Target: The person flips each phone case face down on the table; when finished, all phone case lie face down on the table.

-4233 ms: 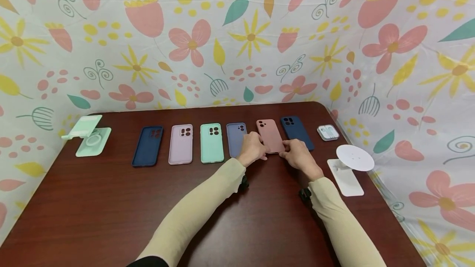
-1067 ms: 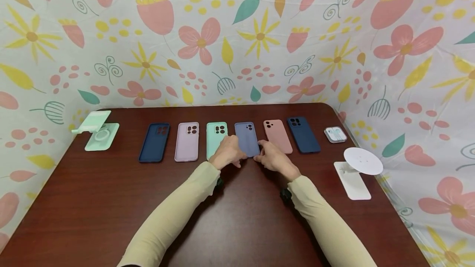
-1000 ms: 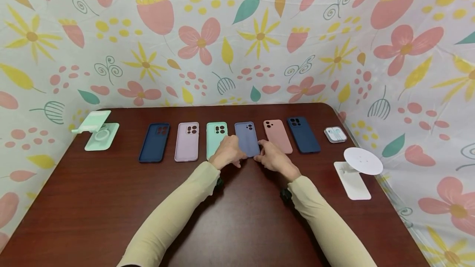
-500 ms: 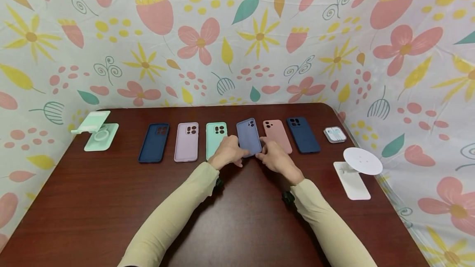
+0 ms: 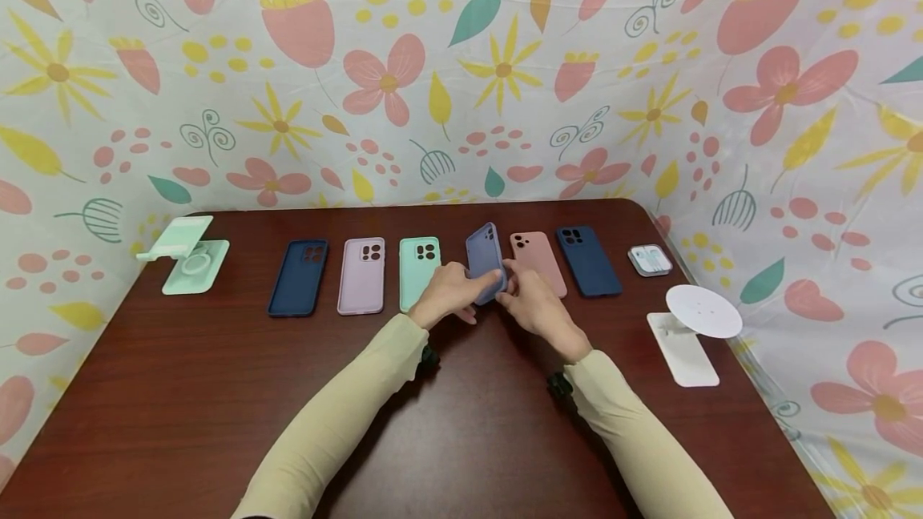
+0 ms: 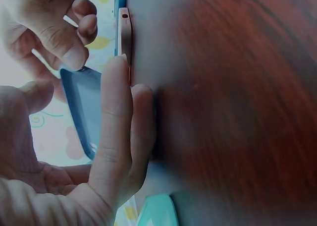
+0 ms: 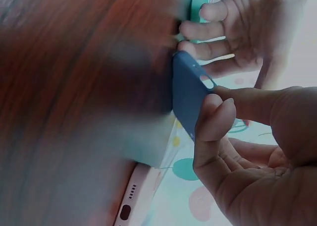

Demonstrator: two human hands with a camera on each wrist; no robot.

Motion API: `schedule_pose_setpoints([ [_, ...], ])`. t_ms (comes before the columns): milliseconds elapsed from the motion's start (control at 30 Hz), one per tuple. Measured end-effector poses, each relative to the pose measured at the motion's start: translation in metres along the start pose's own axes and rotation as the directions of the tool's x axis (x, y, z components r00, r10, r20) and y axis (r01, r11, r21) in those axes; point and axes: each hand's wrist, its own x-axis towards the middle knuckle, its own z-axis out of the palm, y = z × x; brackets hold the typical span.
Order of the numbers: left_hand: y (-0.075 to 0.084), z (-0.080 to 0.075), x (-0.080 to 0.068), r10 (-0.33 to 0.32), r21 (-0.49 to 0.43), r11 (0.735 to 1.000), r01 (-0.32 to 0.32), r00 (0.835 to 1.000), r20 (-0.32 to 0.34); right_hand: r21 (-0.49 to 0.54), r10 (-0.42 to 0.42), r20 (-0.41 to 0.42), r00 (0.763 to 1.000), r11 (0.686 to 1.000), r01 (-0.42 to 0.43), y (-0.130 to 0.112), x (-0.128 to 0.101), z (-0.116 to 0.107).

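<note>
A lavender-blue phone case (image 5: 481, 251) stands tilted on its lower edge, its hollow side turned toward the left. My right hand (image 5: 539, 304) pinches the case between thumb and fingers near its lower right corner; the right wrist view shows this grip on the blue case (image 7: 190, 94) beside its port cutout. At the other side, my left hand (image 5: 449, 295) has its fingers extended and spread, close against the case. In the left wrist view, the left hand's straight fingers (image 6: 116, 122) cover part of the case (image 6: 84, 102). Whether they bear its weight is hidden.
Left of the hands lie mint (image 5: 420, 272), pale pink-lilac (image 5: 362, 277) and navy (image 5: 298, 279) cases. To the right lie a pink case (image 5: 539, 261), another navy case (image 5: 590, 261), boxed earphones (image 5: 650, 260) and a white stand (image 5: 685, 351). A mint folding stand (image 5: 196, 267) sits far left.
Both hands moved left from the pink case to the lavender-blue one. That case, flat a second ago, has been raised on edge and turned, its left side lifting.
</note>
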Motion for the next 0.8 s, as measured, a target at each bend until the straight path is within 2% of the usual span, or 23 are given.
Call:
schedule_pose_setpoints([
  [333, -0.001, -0.004, -0.002, -0.024, -0.115, 0.993, 0.027, 0.999, 0.029, 0.005, -0.048, -0.004, 0.999, 0.999, 0.048, -0.011, -0.002, 0.003],
  [500, -0.001, -0.009, -0.003, -0.044, -0.179, 0.982, 0.055, 0.997, 0.065, 0.036, -0.043, 0.047, 0.998, 0.998, 0.042, -0.009, 0.003, 0.007],
  [633, 0.0, -0.014, -0.004, -0.05, -0.189, 0.98, 0.067, 0.995, 0.091, 0.063, -0.027, 0.098, 0.995, 0.998, 0.021, -0.007, 0.007, 0.012],
  [800, 0.003, -0.019, -0.007, -0.044, -0.177, 0.983, 0.053, 0.997, 0.057, 0.08, -0.021, 0.147, 0.989, 0.997, 0.009, -0.004, 0.013, 0.017],
])
